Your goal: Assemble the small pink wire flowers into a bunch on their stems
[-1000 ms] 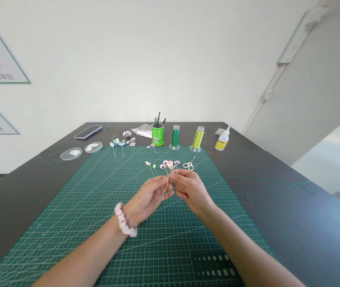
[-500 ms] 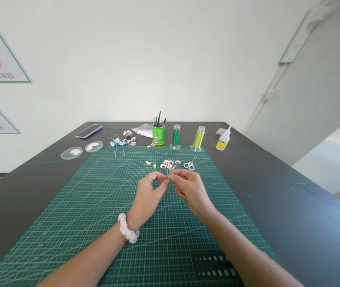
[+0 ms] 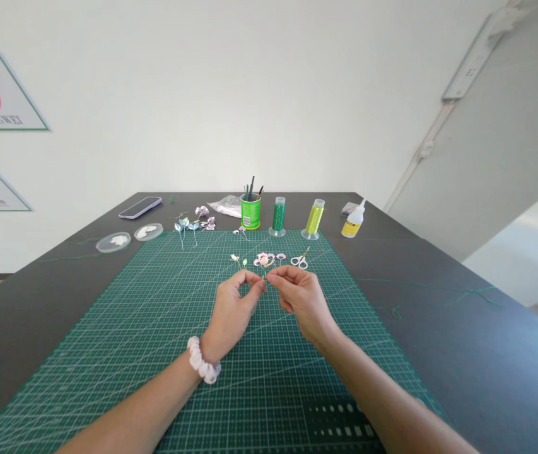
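Note:
My left hand (image 3: 238, 306) and my right hand (image 3: 301, 296) meet tip to tip above the green cutting mat (image 3: 164, 353). Thumb and forefinger of each pinch the thin stem of a small pale artificial flower (image 3: 264, 260), whose head stands just beyond the fingertips. A bit of green shows on the stem between them; whether it is thread cannot be made out. Behind the flower lie pink petal pieces (image 3: 280, 256), partly overlapped by it. To its left rest a small cream bud (image 3: 234, 258) and a pale green leaf (image 3: 245, 262) on wires.
White-handled scissors (image 3: 299, 260) lie right of the petals. Farther back stand a green thread spool (image 3: 279, 217), a yellow-green spool (image 3: 315, 219), a green can of tools (image 3: 250, 212) and a glue bottle (image 3: 353, 222). Blue flowers (image 3: 184, 226), shallow dishes (image 3: 113, 243) and a phone (image 3: 140, 207) are left.
Both pinched fingertips have shifted very slightly left. The flower between them has turned a little, its pale head now more in front of the pink petals.

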{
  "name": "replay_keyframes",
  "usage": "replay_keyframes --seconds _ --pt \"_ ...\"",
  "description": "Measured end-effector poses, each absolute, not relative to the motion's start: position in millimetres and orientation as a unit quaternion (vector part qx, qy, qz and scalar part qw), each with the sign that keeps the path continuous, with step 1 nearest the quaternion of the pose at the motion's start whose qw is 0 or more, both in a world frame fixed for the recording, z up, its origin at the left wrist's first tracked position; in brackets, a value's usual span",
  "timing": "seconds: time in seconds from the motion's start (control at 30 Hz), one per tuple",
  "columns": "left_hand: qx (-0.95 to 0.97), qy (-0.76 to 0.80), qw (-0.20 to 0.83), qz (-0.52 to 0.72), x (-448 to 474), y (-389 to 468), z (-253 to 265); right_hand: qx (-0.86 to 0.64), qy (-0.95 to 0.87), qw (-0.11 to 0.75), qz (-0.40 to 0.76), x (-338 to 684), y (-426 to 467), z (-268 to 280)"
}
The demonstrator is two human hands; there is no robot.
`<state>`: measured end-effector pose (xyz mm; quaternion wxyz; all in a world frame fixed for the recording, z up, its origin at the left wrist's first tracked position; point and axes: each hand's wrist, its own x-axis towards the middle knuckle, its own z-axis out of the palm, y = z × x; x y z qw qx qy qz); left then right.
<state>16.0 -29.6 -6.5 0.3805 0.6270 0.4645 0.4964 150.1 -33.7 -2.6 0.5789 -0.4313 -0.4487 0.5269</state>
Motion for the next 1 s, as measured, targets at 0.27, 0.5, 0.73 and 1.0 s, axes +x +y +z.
replay_keyframes --seconds 0.27,0.5,0.73,1.0 --pt "0.645 0.474 0.369 0.473 15.6 -28.8 -7.3 -0.436 -0.448 0.582 0.519 150.3 -33.1 -3.5" --pt "0.647 0.487 0.352 0.470 15.1 -28.0 -7.6 -0.435 -0.461 0.577 0.514 149.9 -33.0 -4.0" --pt "0.649 0.495 0.347 0.462 15.4 -28.5 -8.5 -0.436 -0.460 0.580 0.512 149.5 -33.5 -4.4" --pt "0.648 0.476 0.357 0.475 15.7 -29.1 -5.3 -0.457 -0.442 0.585 0.504 149.9 -31.8 -3.1"
